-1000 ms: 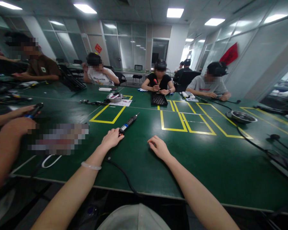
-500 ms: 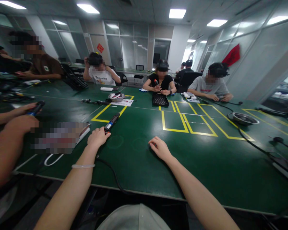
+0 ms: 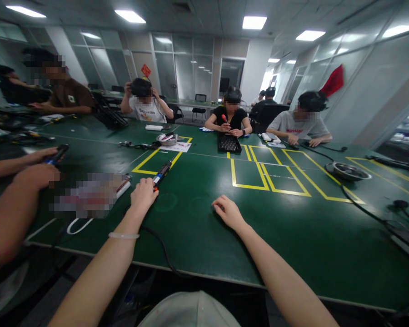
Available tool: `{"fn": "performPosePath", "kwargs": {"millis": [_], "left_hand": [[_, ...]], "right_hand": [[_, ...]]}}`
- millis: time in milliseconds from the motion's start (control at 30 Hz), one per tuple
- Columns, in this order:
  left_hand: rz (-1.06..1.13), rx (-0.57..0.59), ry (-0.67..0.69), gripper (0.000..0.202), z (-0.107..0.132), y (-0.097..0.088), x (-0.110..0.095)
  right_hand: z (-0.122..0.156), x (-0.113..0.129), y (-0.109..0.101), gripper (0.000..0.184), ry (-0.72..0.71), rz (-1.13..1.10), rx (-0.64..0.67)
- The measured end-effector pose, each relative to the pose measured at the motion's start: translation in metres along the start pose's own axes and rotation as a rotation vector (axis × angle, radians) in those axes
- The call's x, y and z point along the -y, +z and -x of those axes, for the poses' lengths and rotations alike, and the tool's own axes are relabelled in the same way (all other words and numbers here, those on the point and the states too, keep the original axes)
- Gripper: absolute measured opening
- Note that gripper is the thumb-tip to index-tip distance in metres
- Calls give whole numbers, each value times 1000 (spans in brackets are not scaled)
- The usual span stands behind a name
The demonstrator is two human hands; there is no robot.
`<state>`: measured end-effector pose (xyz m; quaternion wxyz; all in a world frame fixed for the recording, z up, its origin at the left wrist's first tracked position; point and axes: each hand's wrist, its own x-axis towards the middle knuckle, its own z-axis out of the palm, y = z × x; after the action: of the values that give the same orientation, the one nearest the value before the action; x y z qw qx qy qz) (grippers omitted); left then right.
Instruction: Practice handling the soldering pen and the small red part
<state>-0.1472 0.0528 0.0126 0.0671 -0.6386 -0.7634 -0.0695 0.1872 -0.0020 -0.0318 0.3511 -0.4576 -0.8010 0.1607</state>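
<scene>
My left hand (image 3: 143, 193) is closed around the near end of a black corded electric screwdriver (image 3: 162, 172) that lies on the green table (image 3: 204, 236), its tip pointing away toward a yellow taped box (image 3: 158, 162). The tool's black cable (image 3: 163, 250) trails back over the table's near edge. My right hand (image 3: 226, 210) rests on the table to the right, fingers loosely curled, with nothing seen in it.
A co-worker's arm and hands (image 3: 30, 181) hold a dark tool at the left, beside a blurred patch. Across the table several seated people work. A black tray (image 3: 227, 143), a metal bowl (image 3: 351, 170), a smaller bowl (image 3: 167, 138) and cables (image 3: 368, 209) lie around.
My left hand has slid the screwdriver to the left across the table, then held it nearly still. My right hand has stayed in place.
</scene>
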Motion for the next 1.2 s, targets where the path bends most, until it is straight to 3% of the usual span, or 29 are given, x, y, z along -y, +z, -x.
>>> {"fn": "performPosePath", "kwargs": {"millis": [367,567,633,700,800,900,1033,1200], "left_hand": [[26,-27,-26,37,2,2,2],[97,-140,-14,43,6,-6,-10],[193,-148,40,43,8,-8,-19],[337,-130,185,41,13,-7,-32],[587,-12,461,42,24,-6,-58],[778,241,641,49,40,-7,-89],[928,476,794,58,59,-12,-127],[1016,576,868,62,66,-14,-146]], "right_hand": [[0,-1,1,14,8,4,8],[-1,-2,2,14,1,3,13],[-1,-2,2,14,1,3,10],[-1,-2,2,15,3,-18,-2],[-2,-2,4,15,11,-99,-30],[-4,-3,6,17,111,-318,-13],[-6,-3,5,37,292,-736,100],[-5,-2,-1,43,361,-954,224]]}}
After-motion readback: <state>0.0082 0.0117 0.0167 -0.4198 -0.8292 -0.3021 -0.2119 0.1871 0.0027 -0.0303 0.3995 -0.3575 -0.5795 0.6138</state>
